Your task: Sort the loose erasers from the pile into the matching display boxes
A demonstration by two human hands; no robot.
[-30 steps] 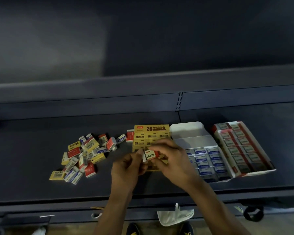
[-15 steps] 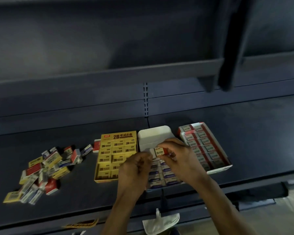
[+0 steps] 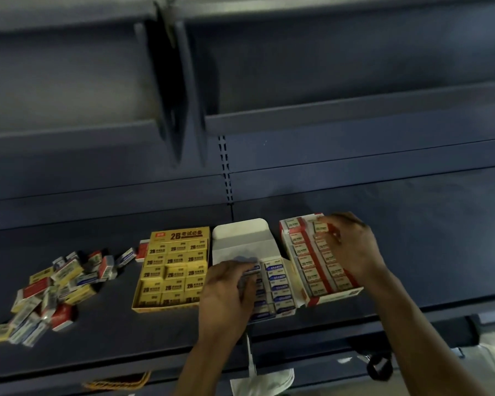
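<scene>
Bare shelf [image 3: 412, 252] right of red box [image 3: 320, 299].

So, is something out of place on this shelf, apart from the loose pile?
One red eraser lies alone beside the far left corner of the yellow box, apart from the pile and away from the red box where it seems to belong. Nothing else stands out.

Pretty dim in here. The brightest bit is a pale, soft wash on the back panel [image 3: 69, 81] up left, while the shelf [image 3: 126, 332] stays murky blue-grey. The loose pile [image 3: 52, 292] throws small soft shadows. The right hand [image 3: 352, 247] and the eraser [image 3: 320, 227] it pinches are smeared with motion blur, everything's a bit soft, and the upper shelves [image 3: 355, 115] bow toward the edges.
</scene>
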